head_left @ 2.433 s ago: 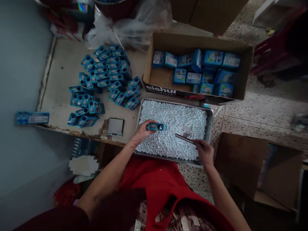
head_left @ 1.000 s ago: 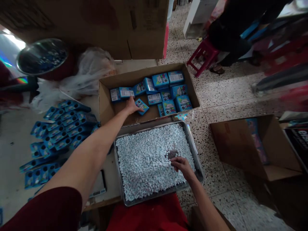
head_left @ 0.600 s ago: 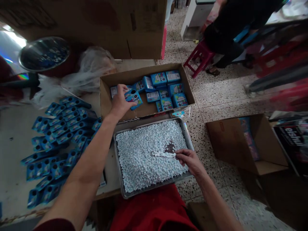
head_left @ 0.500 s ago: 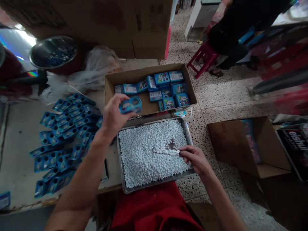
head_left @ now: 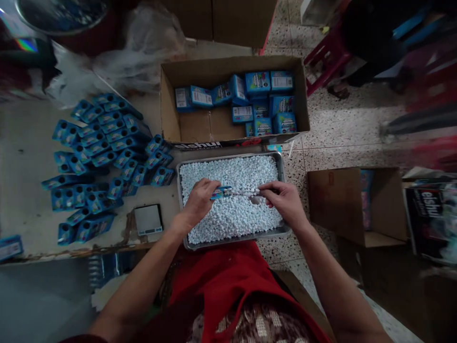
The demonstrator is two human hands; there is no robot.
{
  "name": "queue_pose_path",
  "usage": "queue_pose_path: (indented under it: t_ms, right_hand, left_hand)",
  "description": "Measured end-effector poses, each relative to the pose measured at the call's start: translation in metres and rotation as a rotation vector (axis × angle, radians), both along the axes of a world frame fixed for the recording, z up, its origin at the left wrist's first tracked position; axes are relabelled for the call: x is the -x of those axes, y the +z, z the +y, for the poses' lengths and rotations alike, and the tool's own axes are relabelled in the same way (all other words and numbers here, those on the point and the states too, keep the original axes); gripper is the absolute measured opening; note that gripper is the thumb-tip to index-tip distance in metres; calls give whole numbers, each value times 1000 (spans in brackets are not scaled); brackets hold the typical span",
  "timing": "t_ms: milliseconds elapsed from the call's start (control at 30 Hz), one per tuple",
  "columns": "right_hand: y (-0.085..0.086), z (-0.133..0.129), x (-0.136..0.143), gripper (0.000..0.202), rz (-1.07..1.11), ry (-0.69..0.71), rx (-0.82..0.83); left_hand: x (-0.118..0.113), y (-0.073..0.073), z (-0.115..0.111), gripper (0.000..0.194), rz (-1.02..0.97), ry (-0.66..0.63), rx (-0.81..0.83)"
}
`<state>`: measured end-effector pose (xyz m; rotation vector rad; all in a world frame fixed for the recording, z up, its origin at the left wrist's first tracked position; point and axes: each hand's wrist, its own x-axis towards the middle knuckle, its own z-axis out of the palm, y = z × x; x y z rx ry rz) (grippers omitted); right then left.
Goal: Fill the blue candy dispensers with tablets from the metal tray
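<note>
My left hand (head_left: 200,199) is closed on a small blue box (head_left: 220,192), low over the left-middle part of a metal tray (head_left: 232,156). White and pale-blue pellets (head_left: 228,221) fill the tray. Facing it from the right, my right hand (head_left: 282,197) pinches a scoop (head_left: 250,192) loaded with pellets. The scoop's far end meets the box's opening side; its exact shape is hard to make out. Below the scoop a small dark hollow shows in the pellets.
Behind the tray stands a cardboard carton (head_left: 193,128) with several blue boxes. Many open blue boxes (head_left: 103,138) and a small scale (head_left: 148,219) lie on the left table. Another carton (head_left: 333,200) is at right. A seated person's leg shows at top right.
My left hand has brought the blue box down from beside the carton to above the tray. The scoop in my right hand now meets it. The view has shifted, uncovering the scale.
</note>
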<state>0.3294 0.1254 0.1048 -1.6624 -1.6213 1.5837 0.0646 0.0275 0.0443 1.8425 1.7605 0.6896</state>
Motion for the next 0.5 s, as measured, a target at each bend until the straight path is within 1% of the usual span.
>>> queue_pose_path:
  t_ms: [67, 133, 200, 233, 267, 300, 333, 367, 400, 433, 467, 500]
  right_hand:
    - [4, -6, 17, 18, -160, 129, -204]
    - [11, -13, 36, 23, -288, 242, -370]
    - [19, -19, 48, 25, -346, 315, -457]
    - [23, -22, 48, 25, -341, 324, -478]
    - [24, -25, 42, 26, -319, 311, -481]
    - [24, -27, 30, 25, -292, 271, -463]
    - [20, -28, 12, 25, -273, 212, -420]
    - [12, -28, -10, 24, -270, 141, -357]
    - [0, -28, -35, 24, -289, 59, -285]
    - [-16, -27, -60, 25, -323, -11, -210]
    - [-35, -27, -82, 27, -361, -82, -153]
    - [-56, -26, -98, 29, -401, -150, -122]
  left_hand:
    - [-4, -9, -2, 42, 20, -27, 8]
    - [-9, -17, -4, 43, 0, -27, 19]
    - [-12, -23, -4, 43, -35, -20, 39]
    - [-13, -25, -4, 43, -58, -7, 50]
    - [-12, -27, -4, 43, -84, 18, 58]
    - [-10, -28, -5, 42, -112, 56, 66]
    - [-7, -28, -6, 41, -140, 104, 74]
    - [-3, -27, -8, 40, -165, 161, 80]
    - [1, -26, -11, 39, -188, 221, 85]
    - [7, -23, -15, 39, -208, 276, 89]
    - [12, -19, -19, 38, -223, 322, 94]
    - [18, -15, -25, 37, -231, 355, 103]
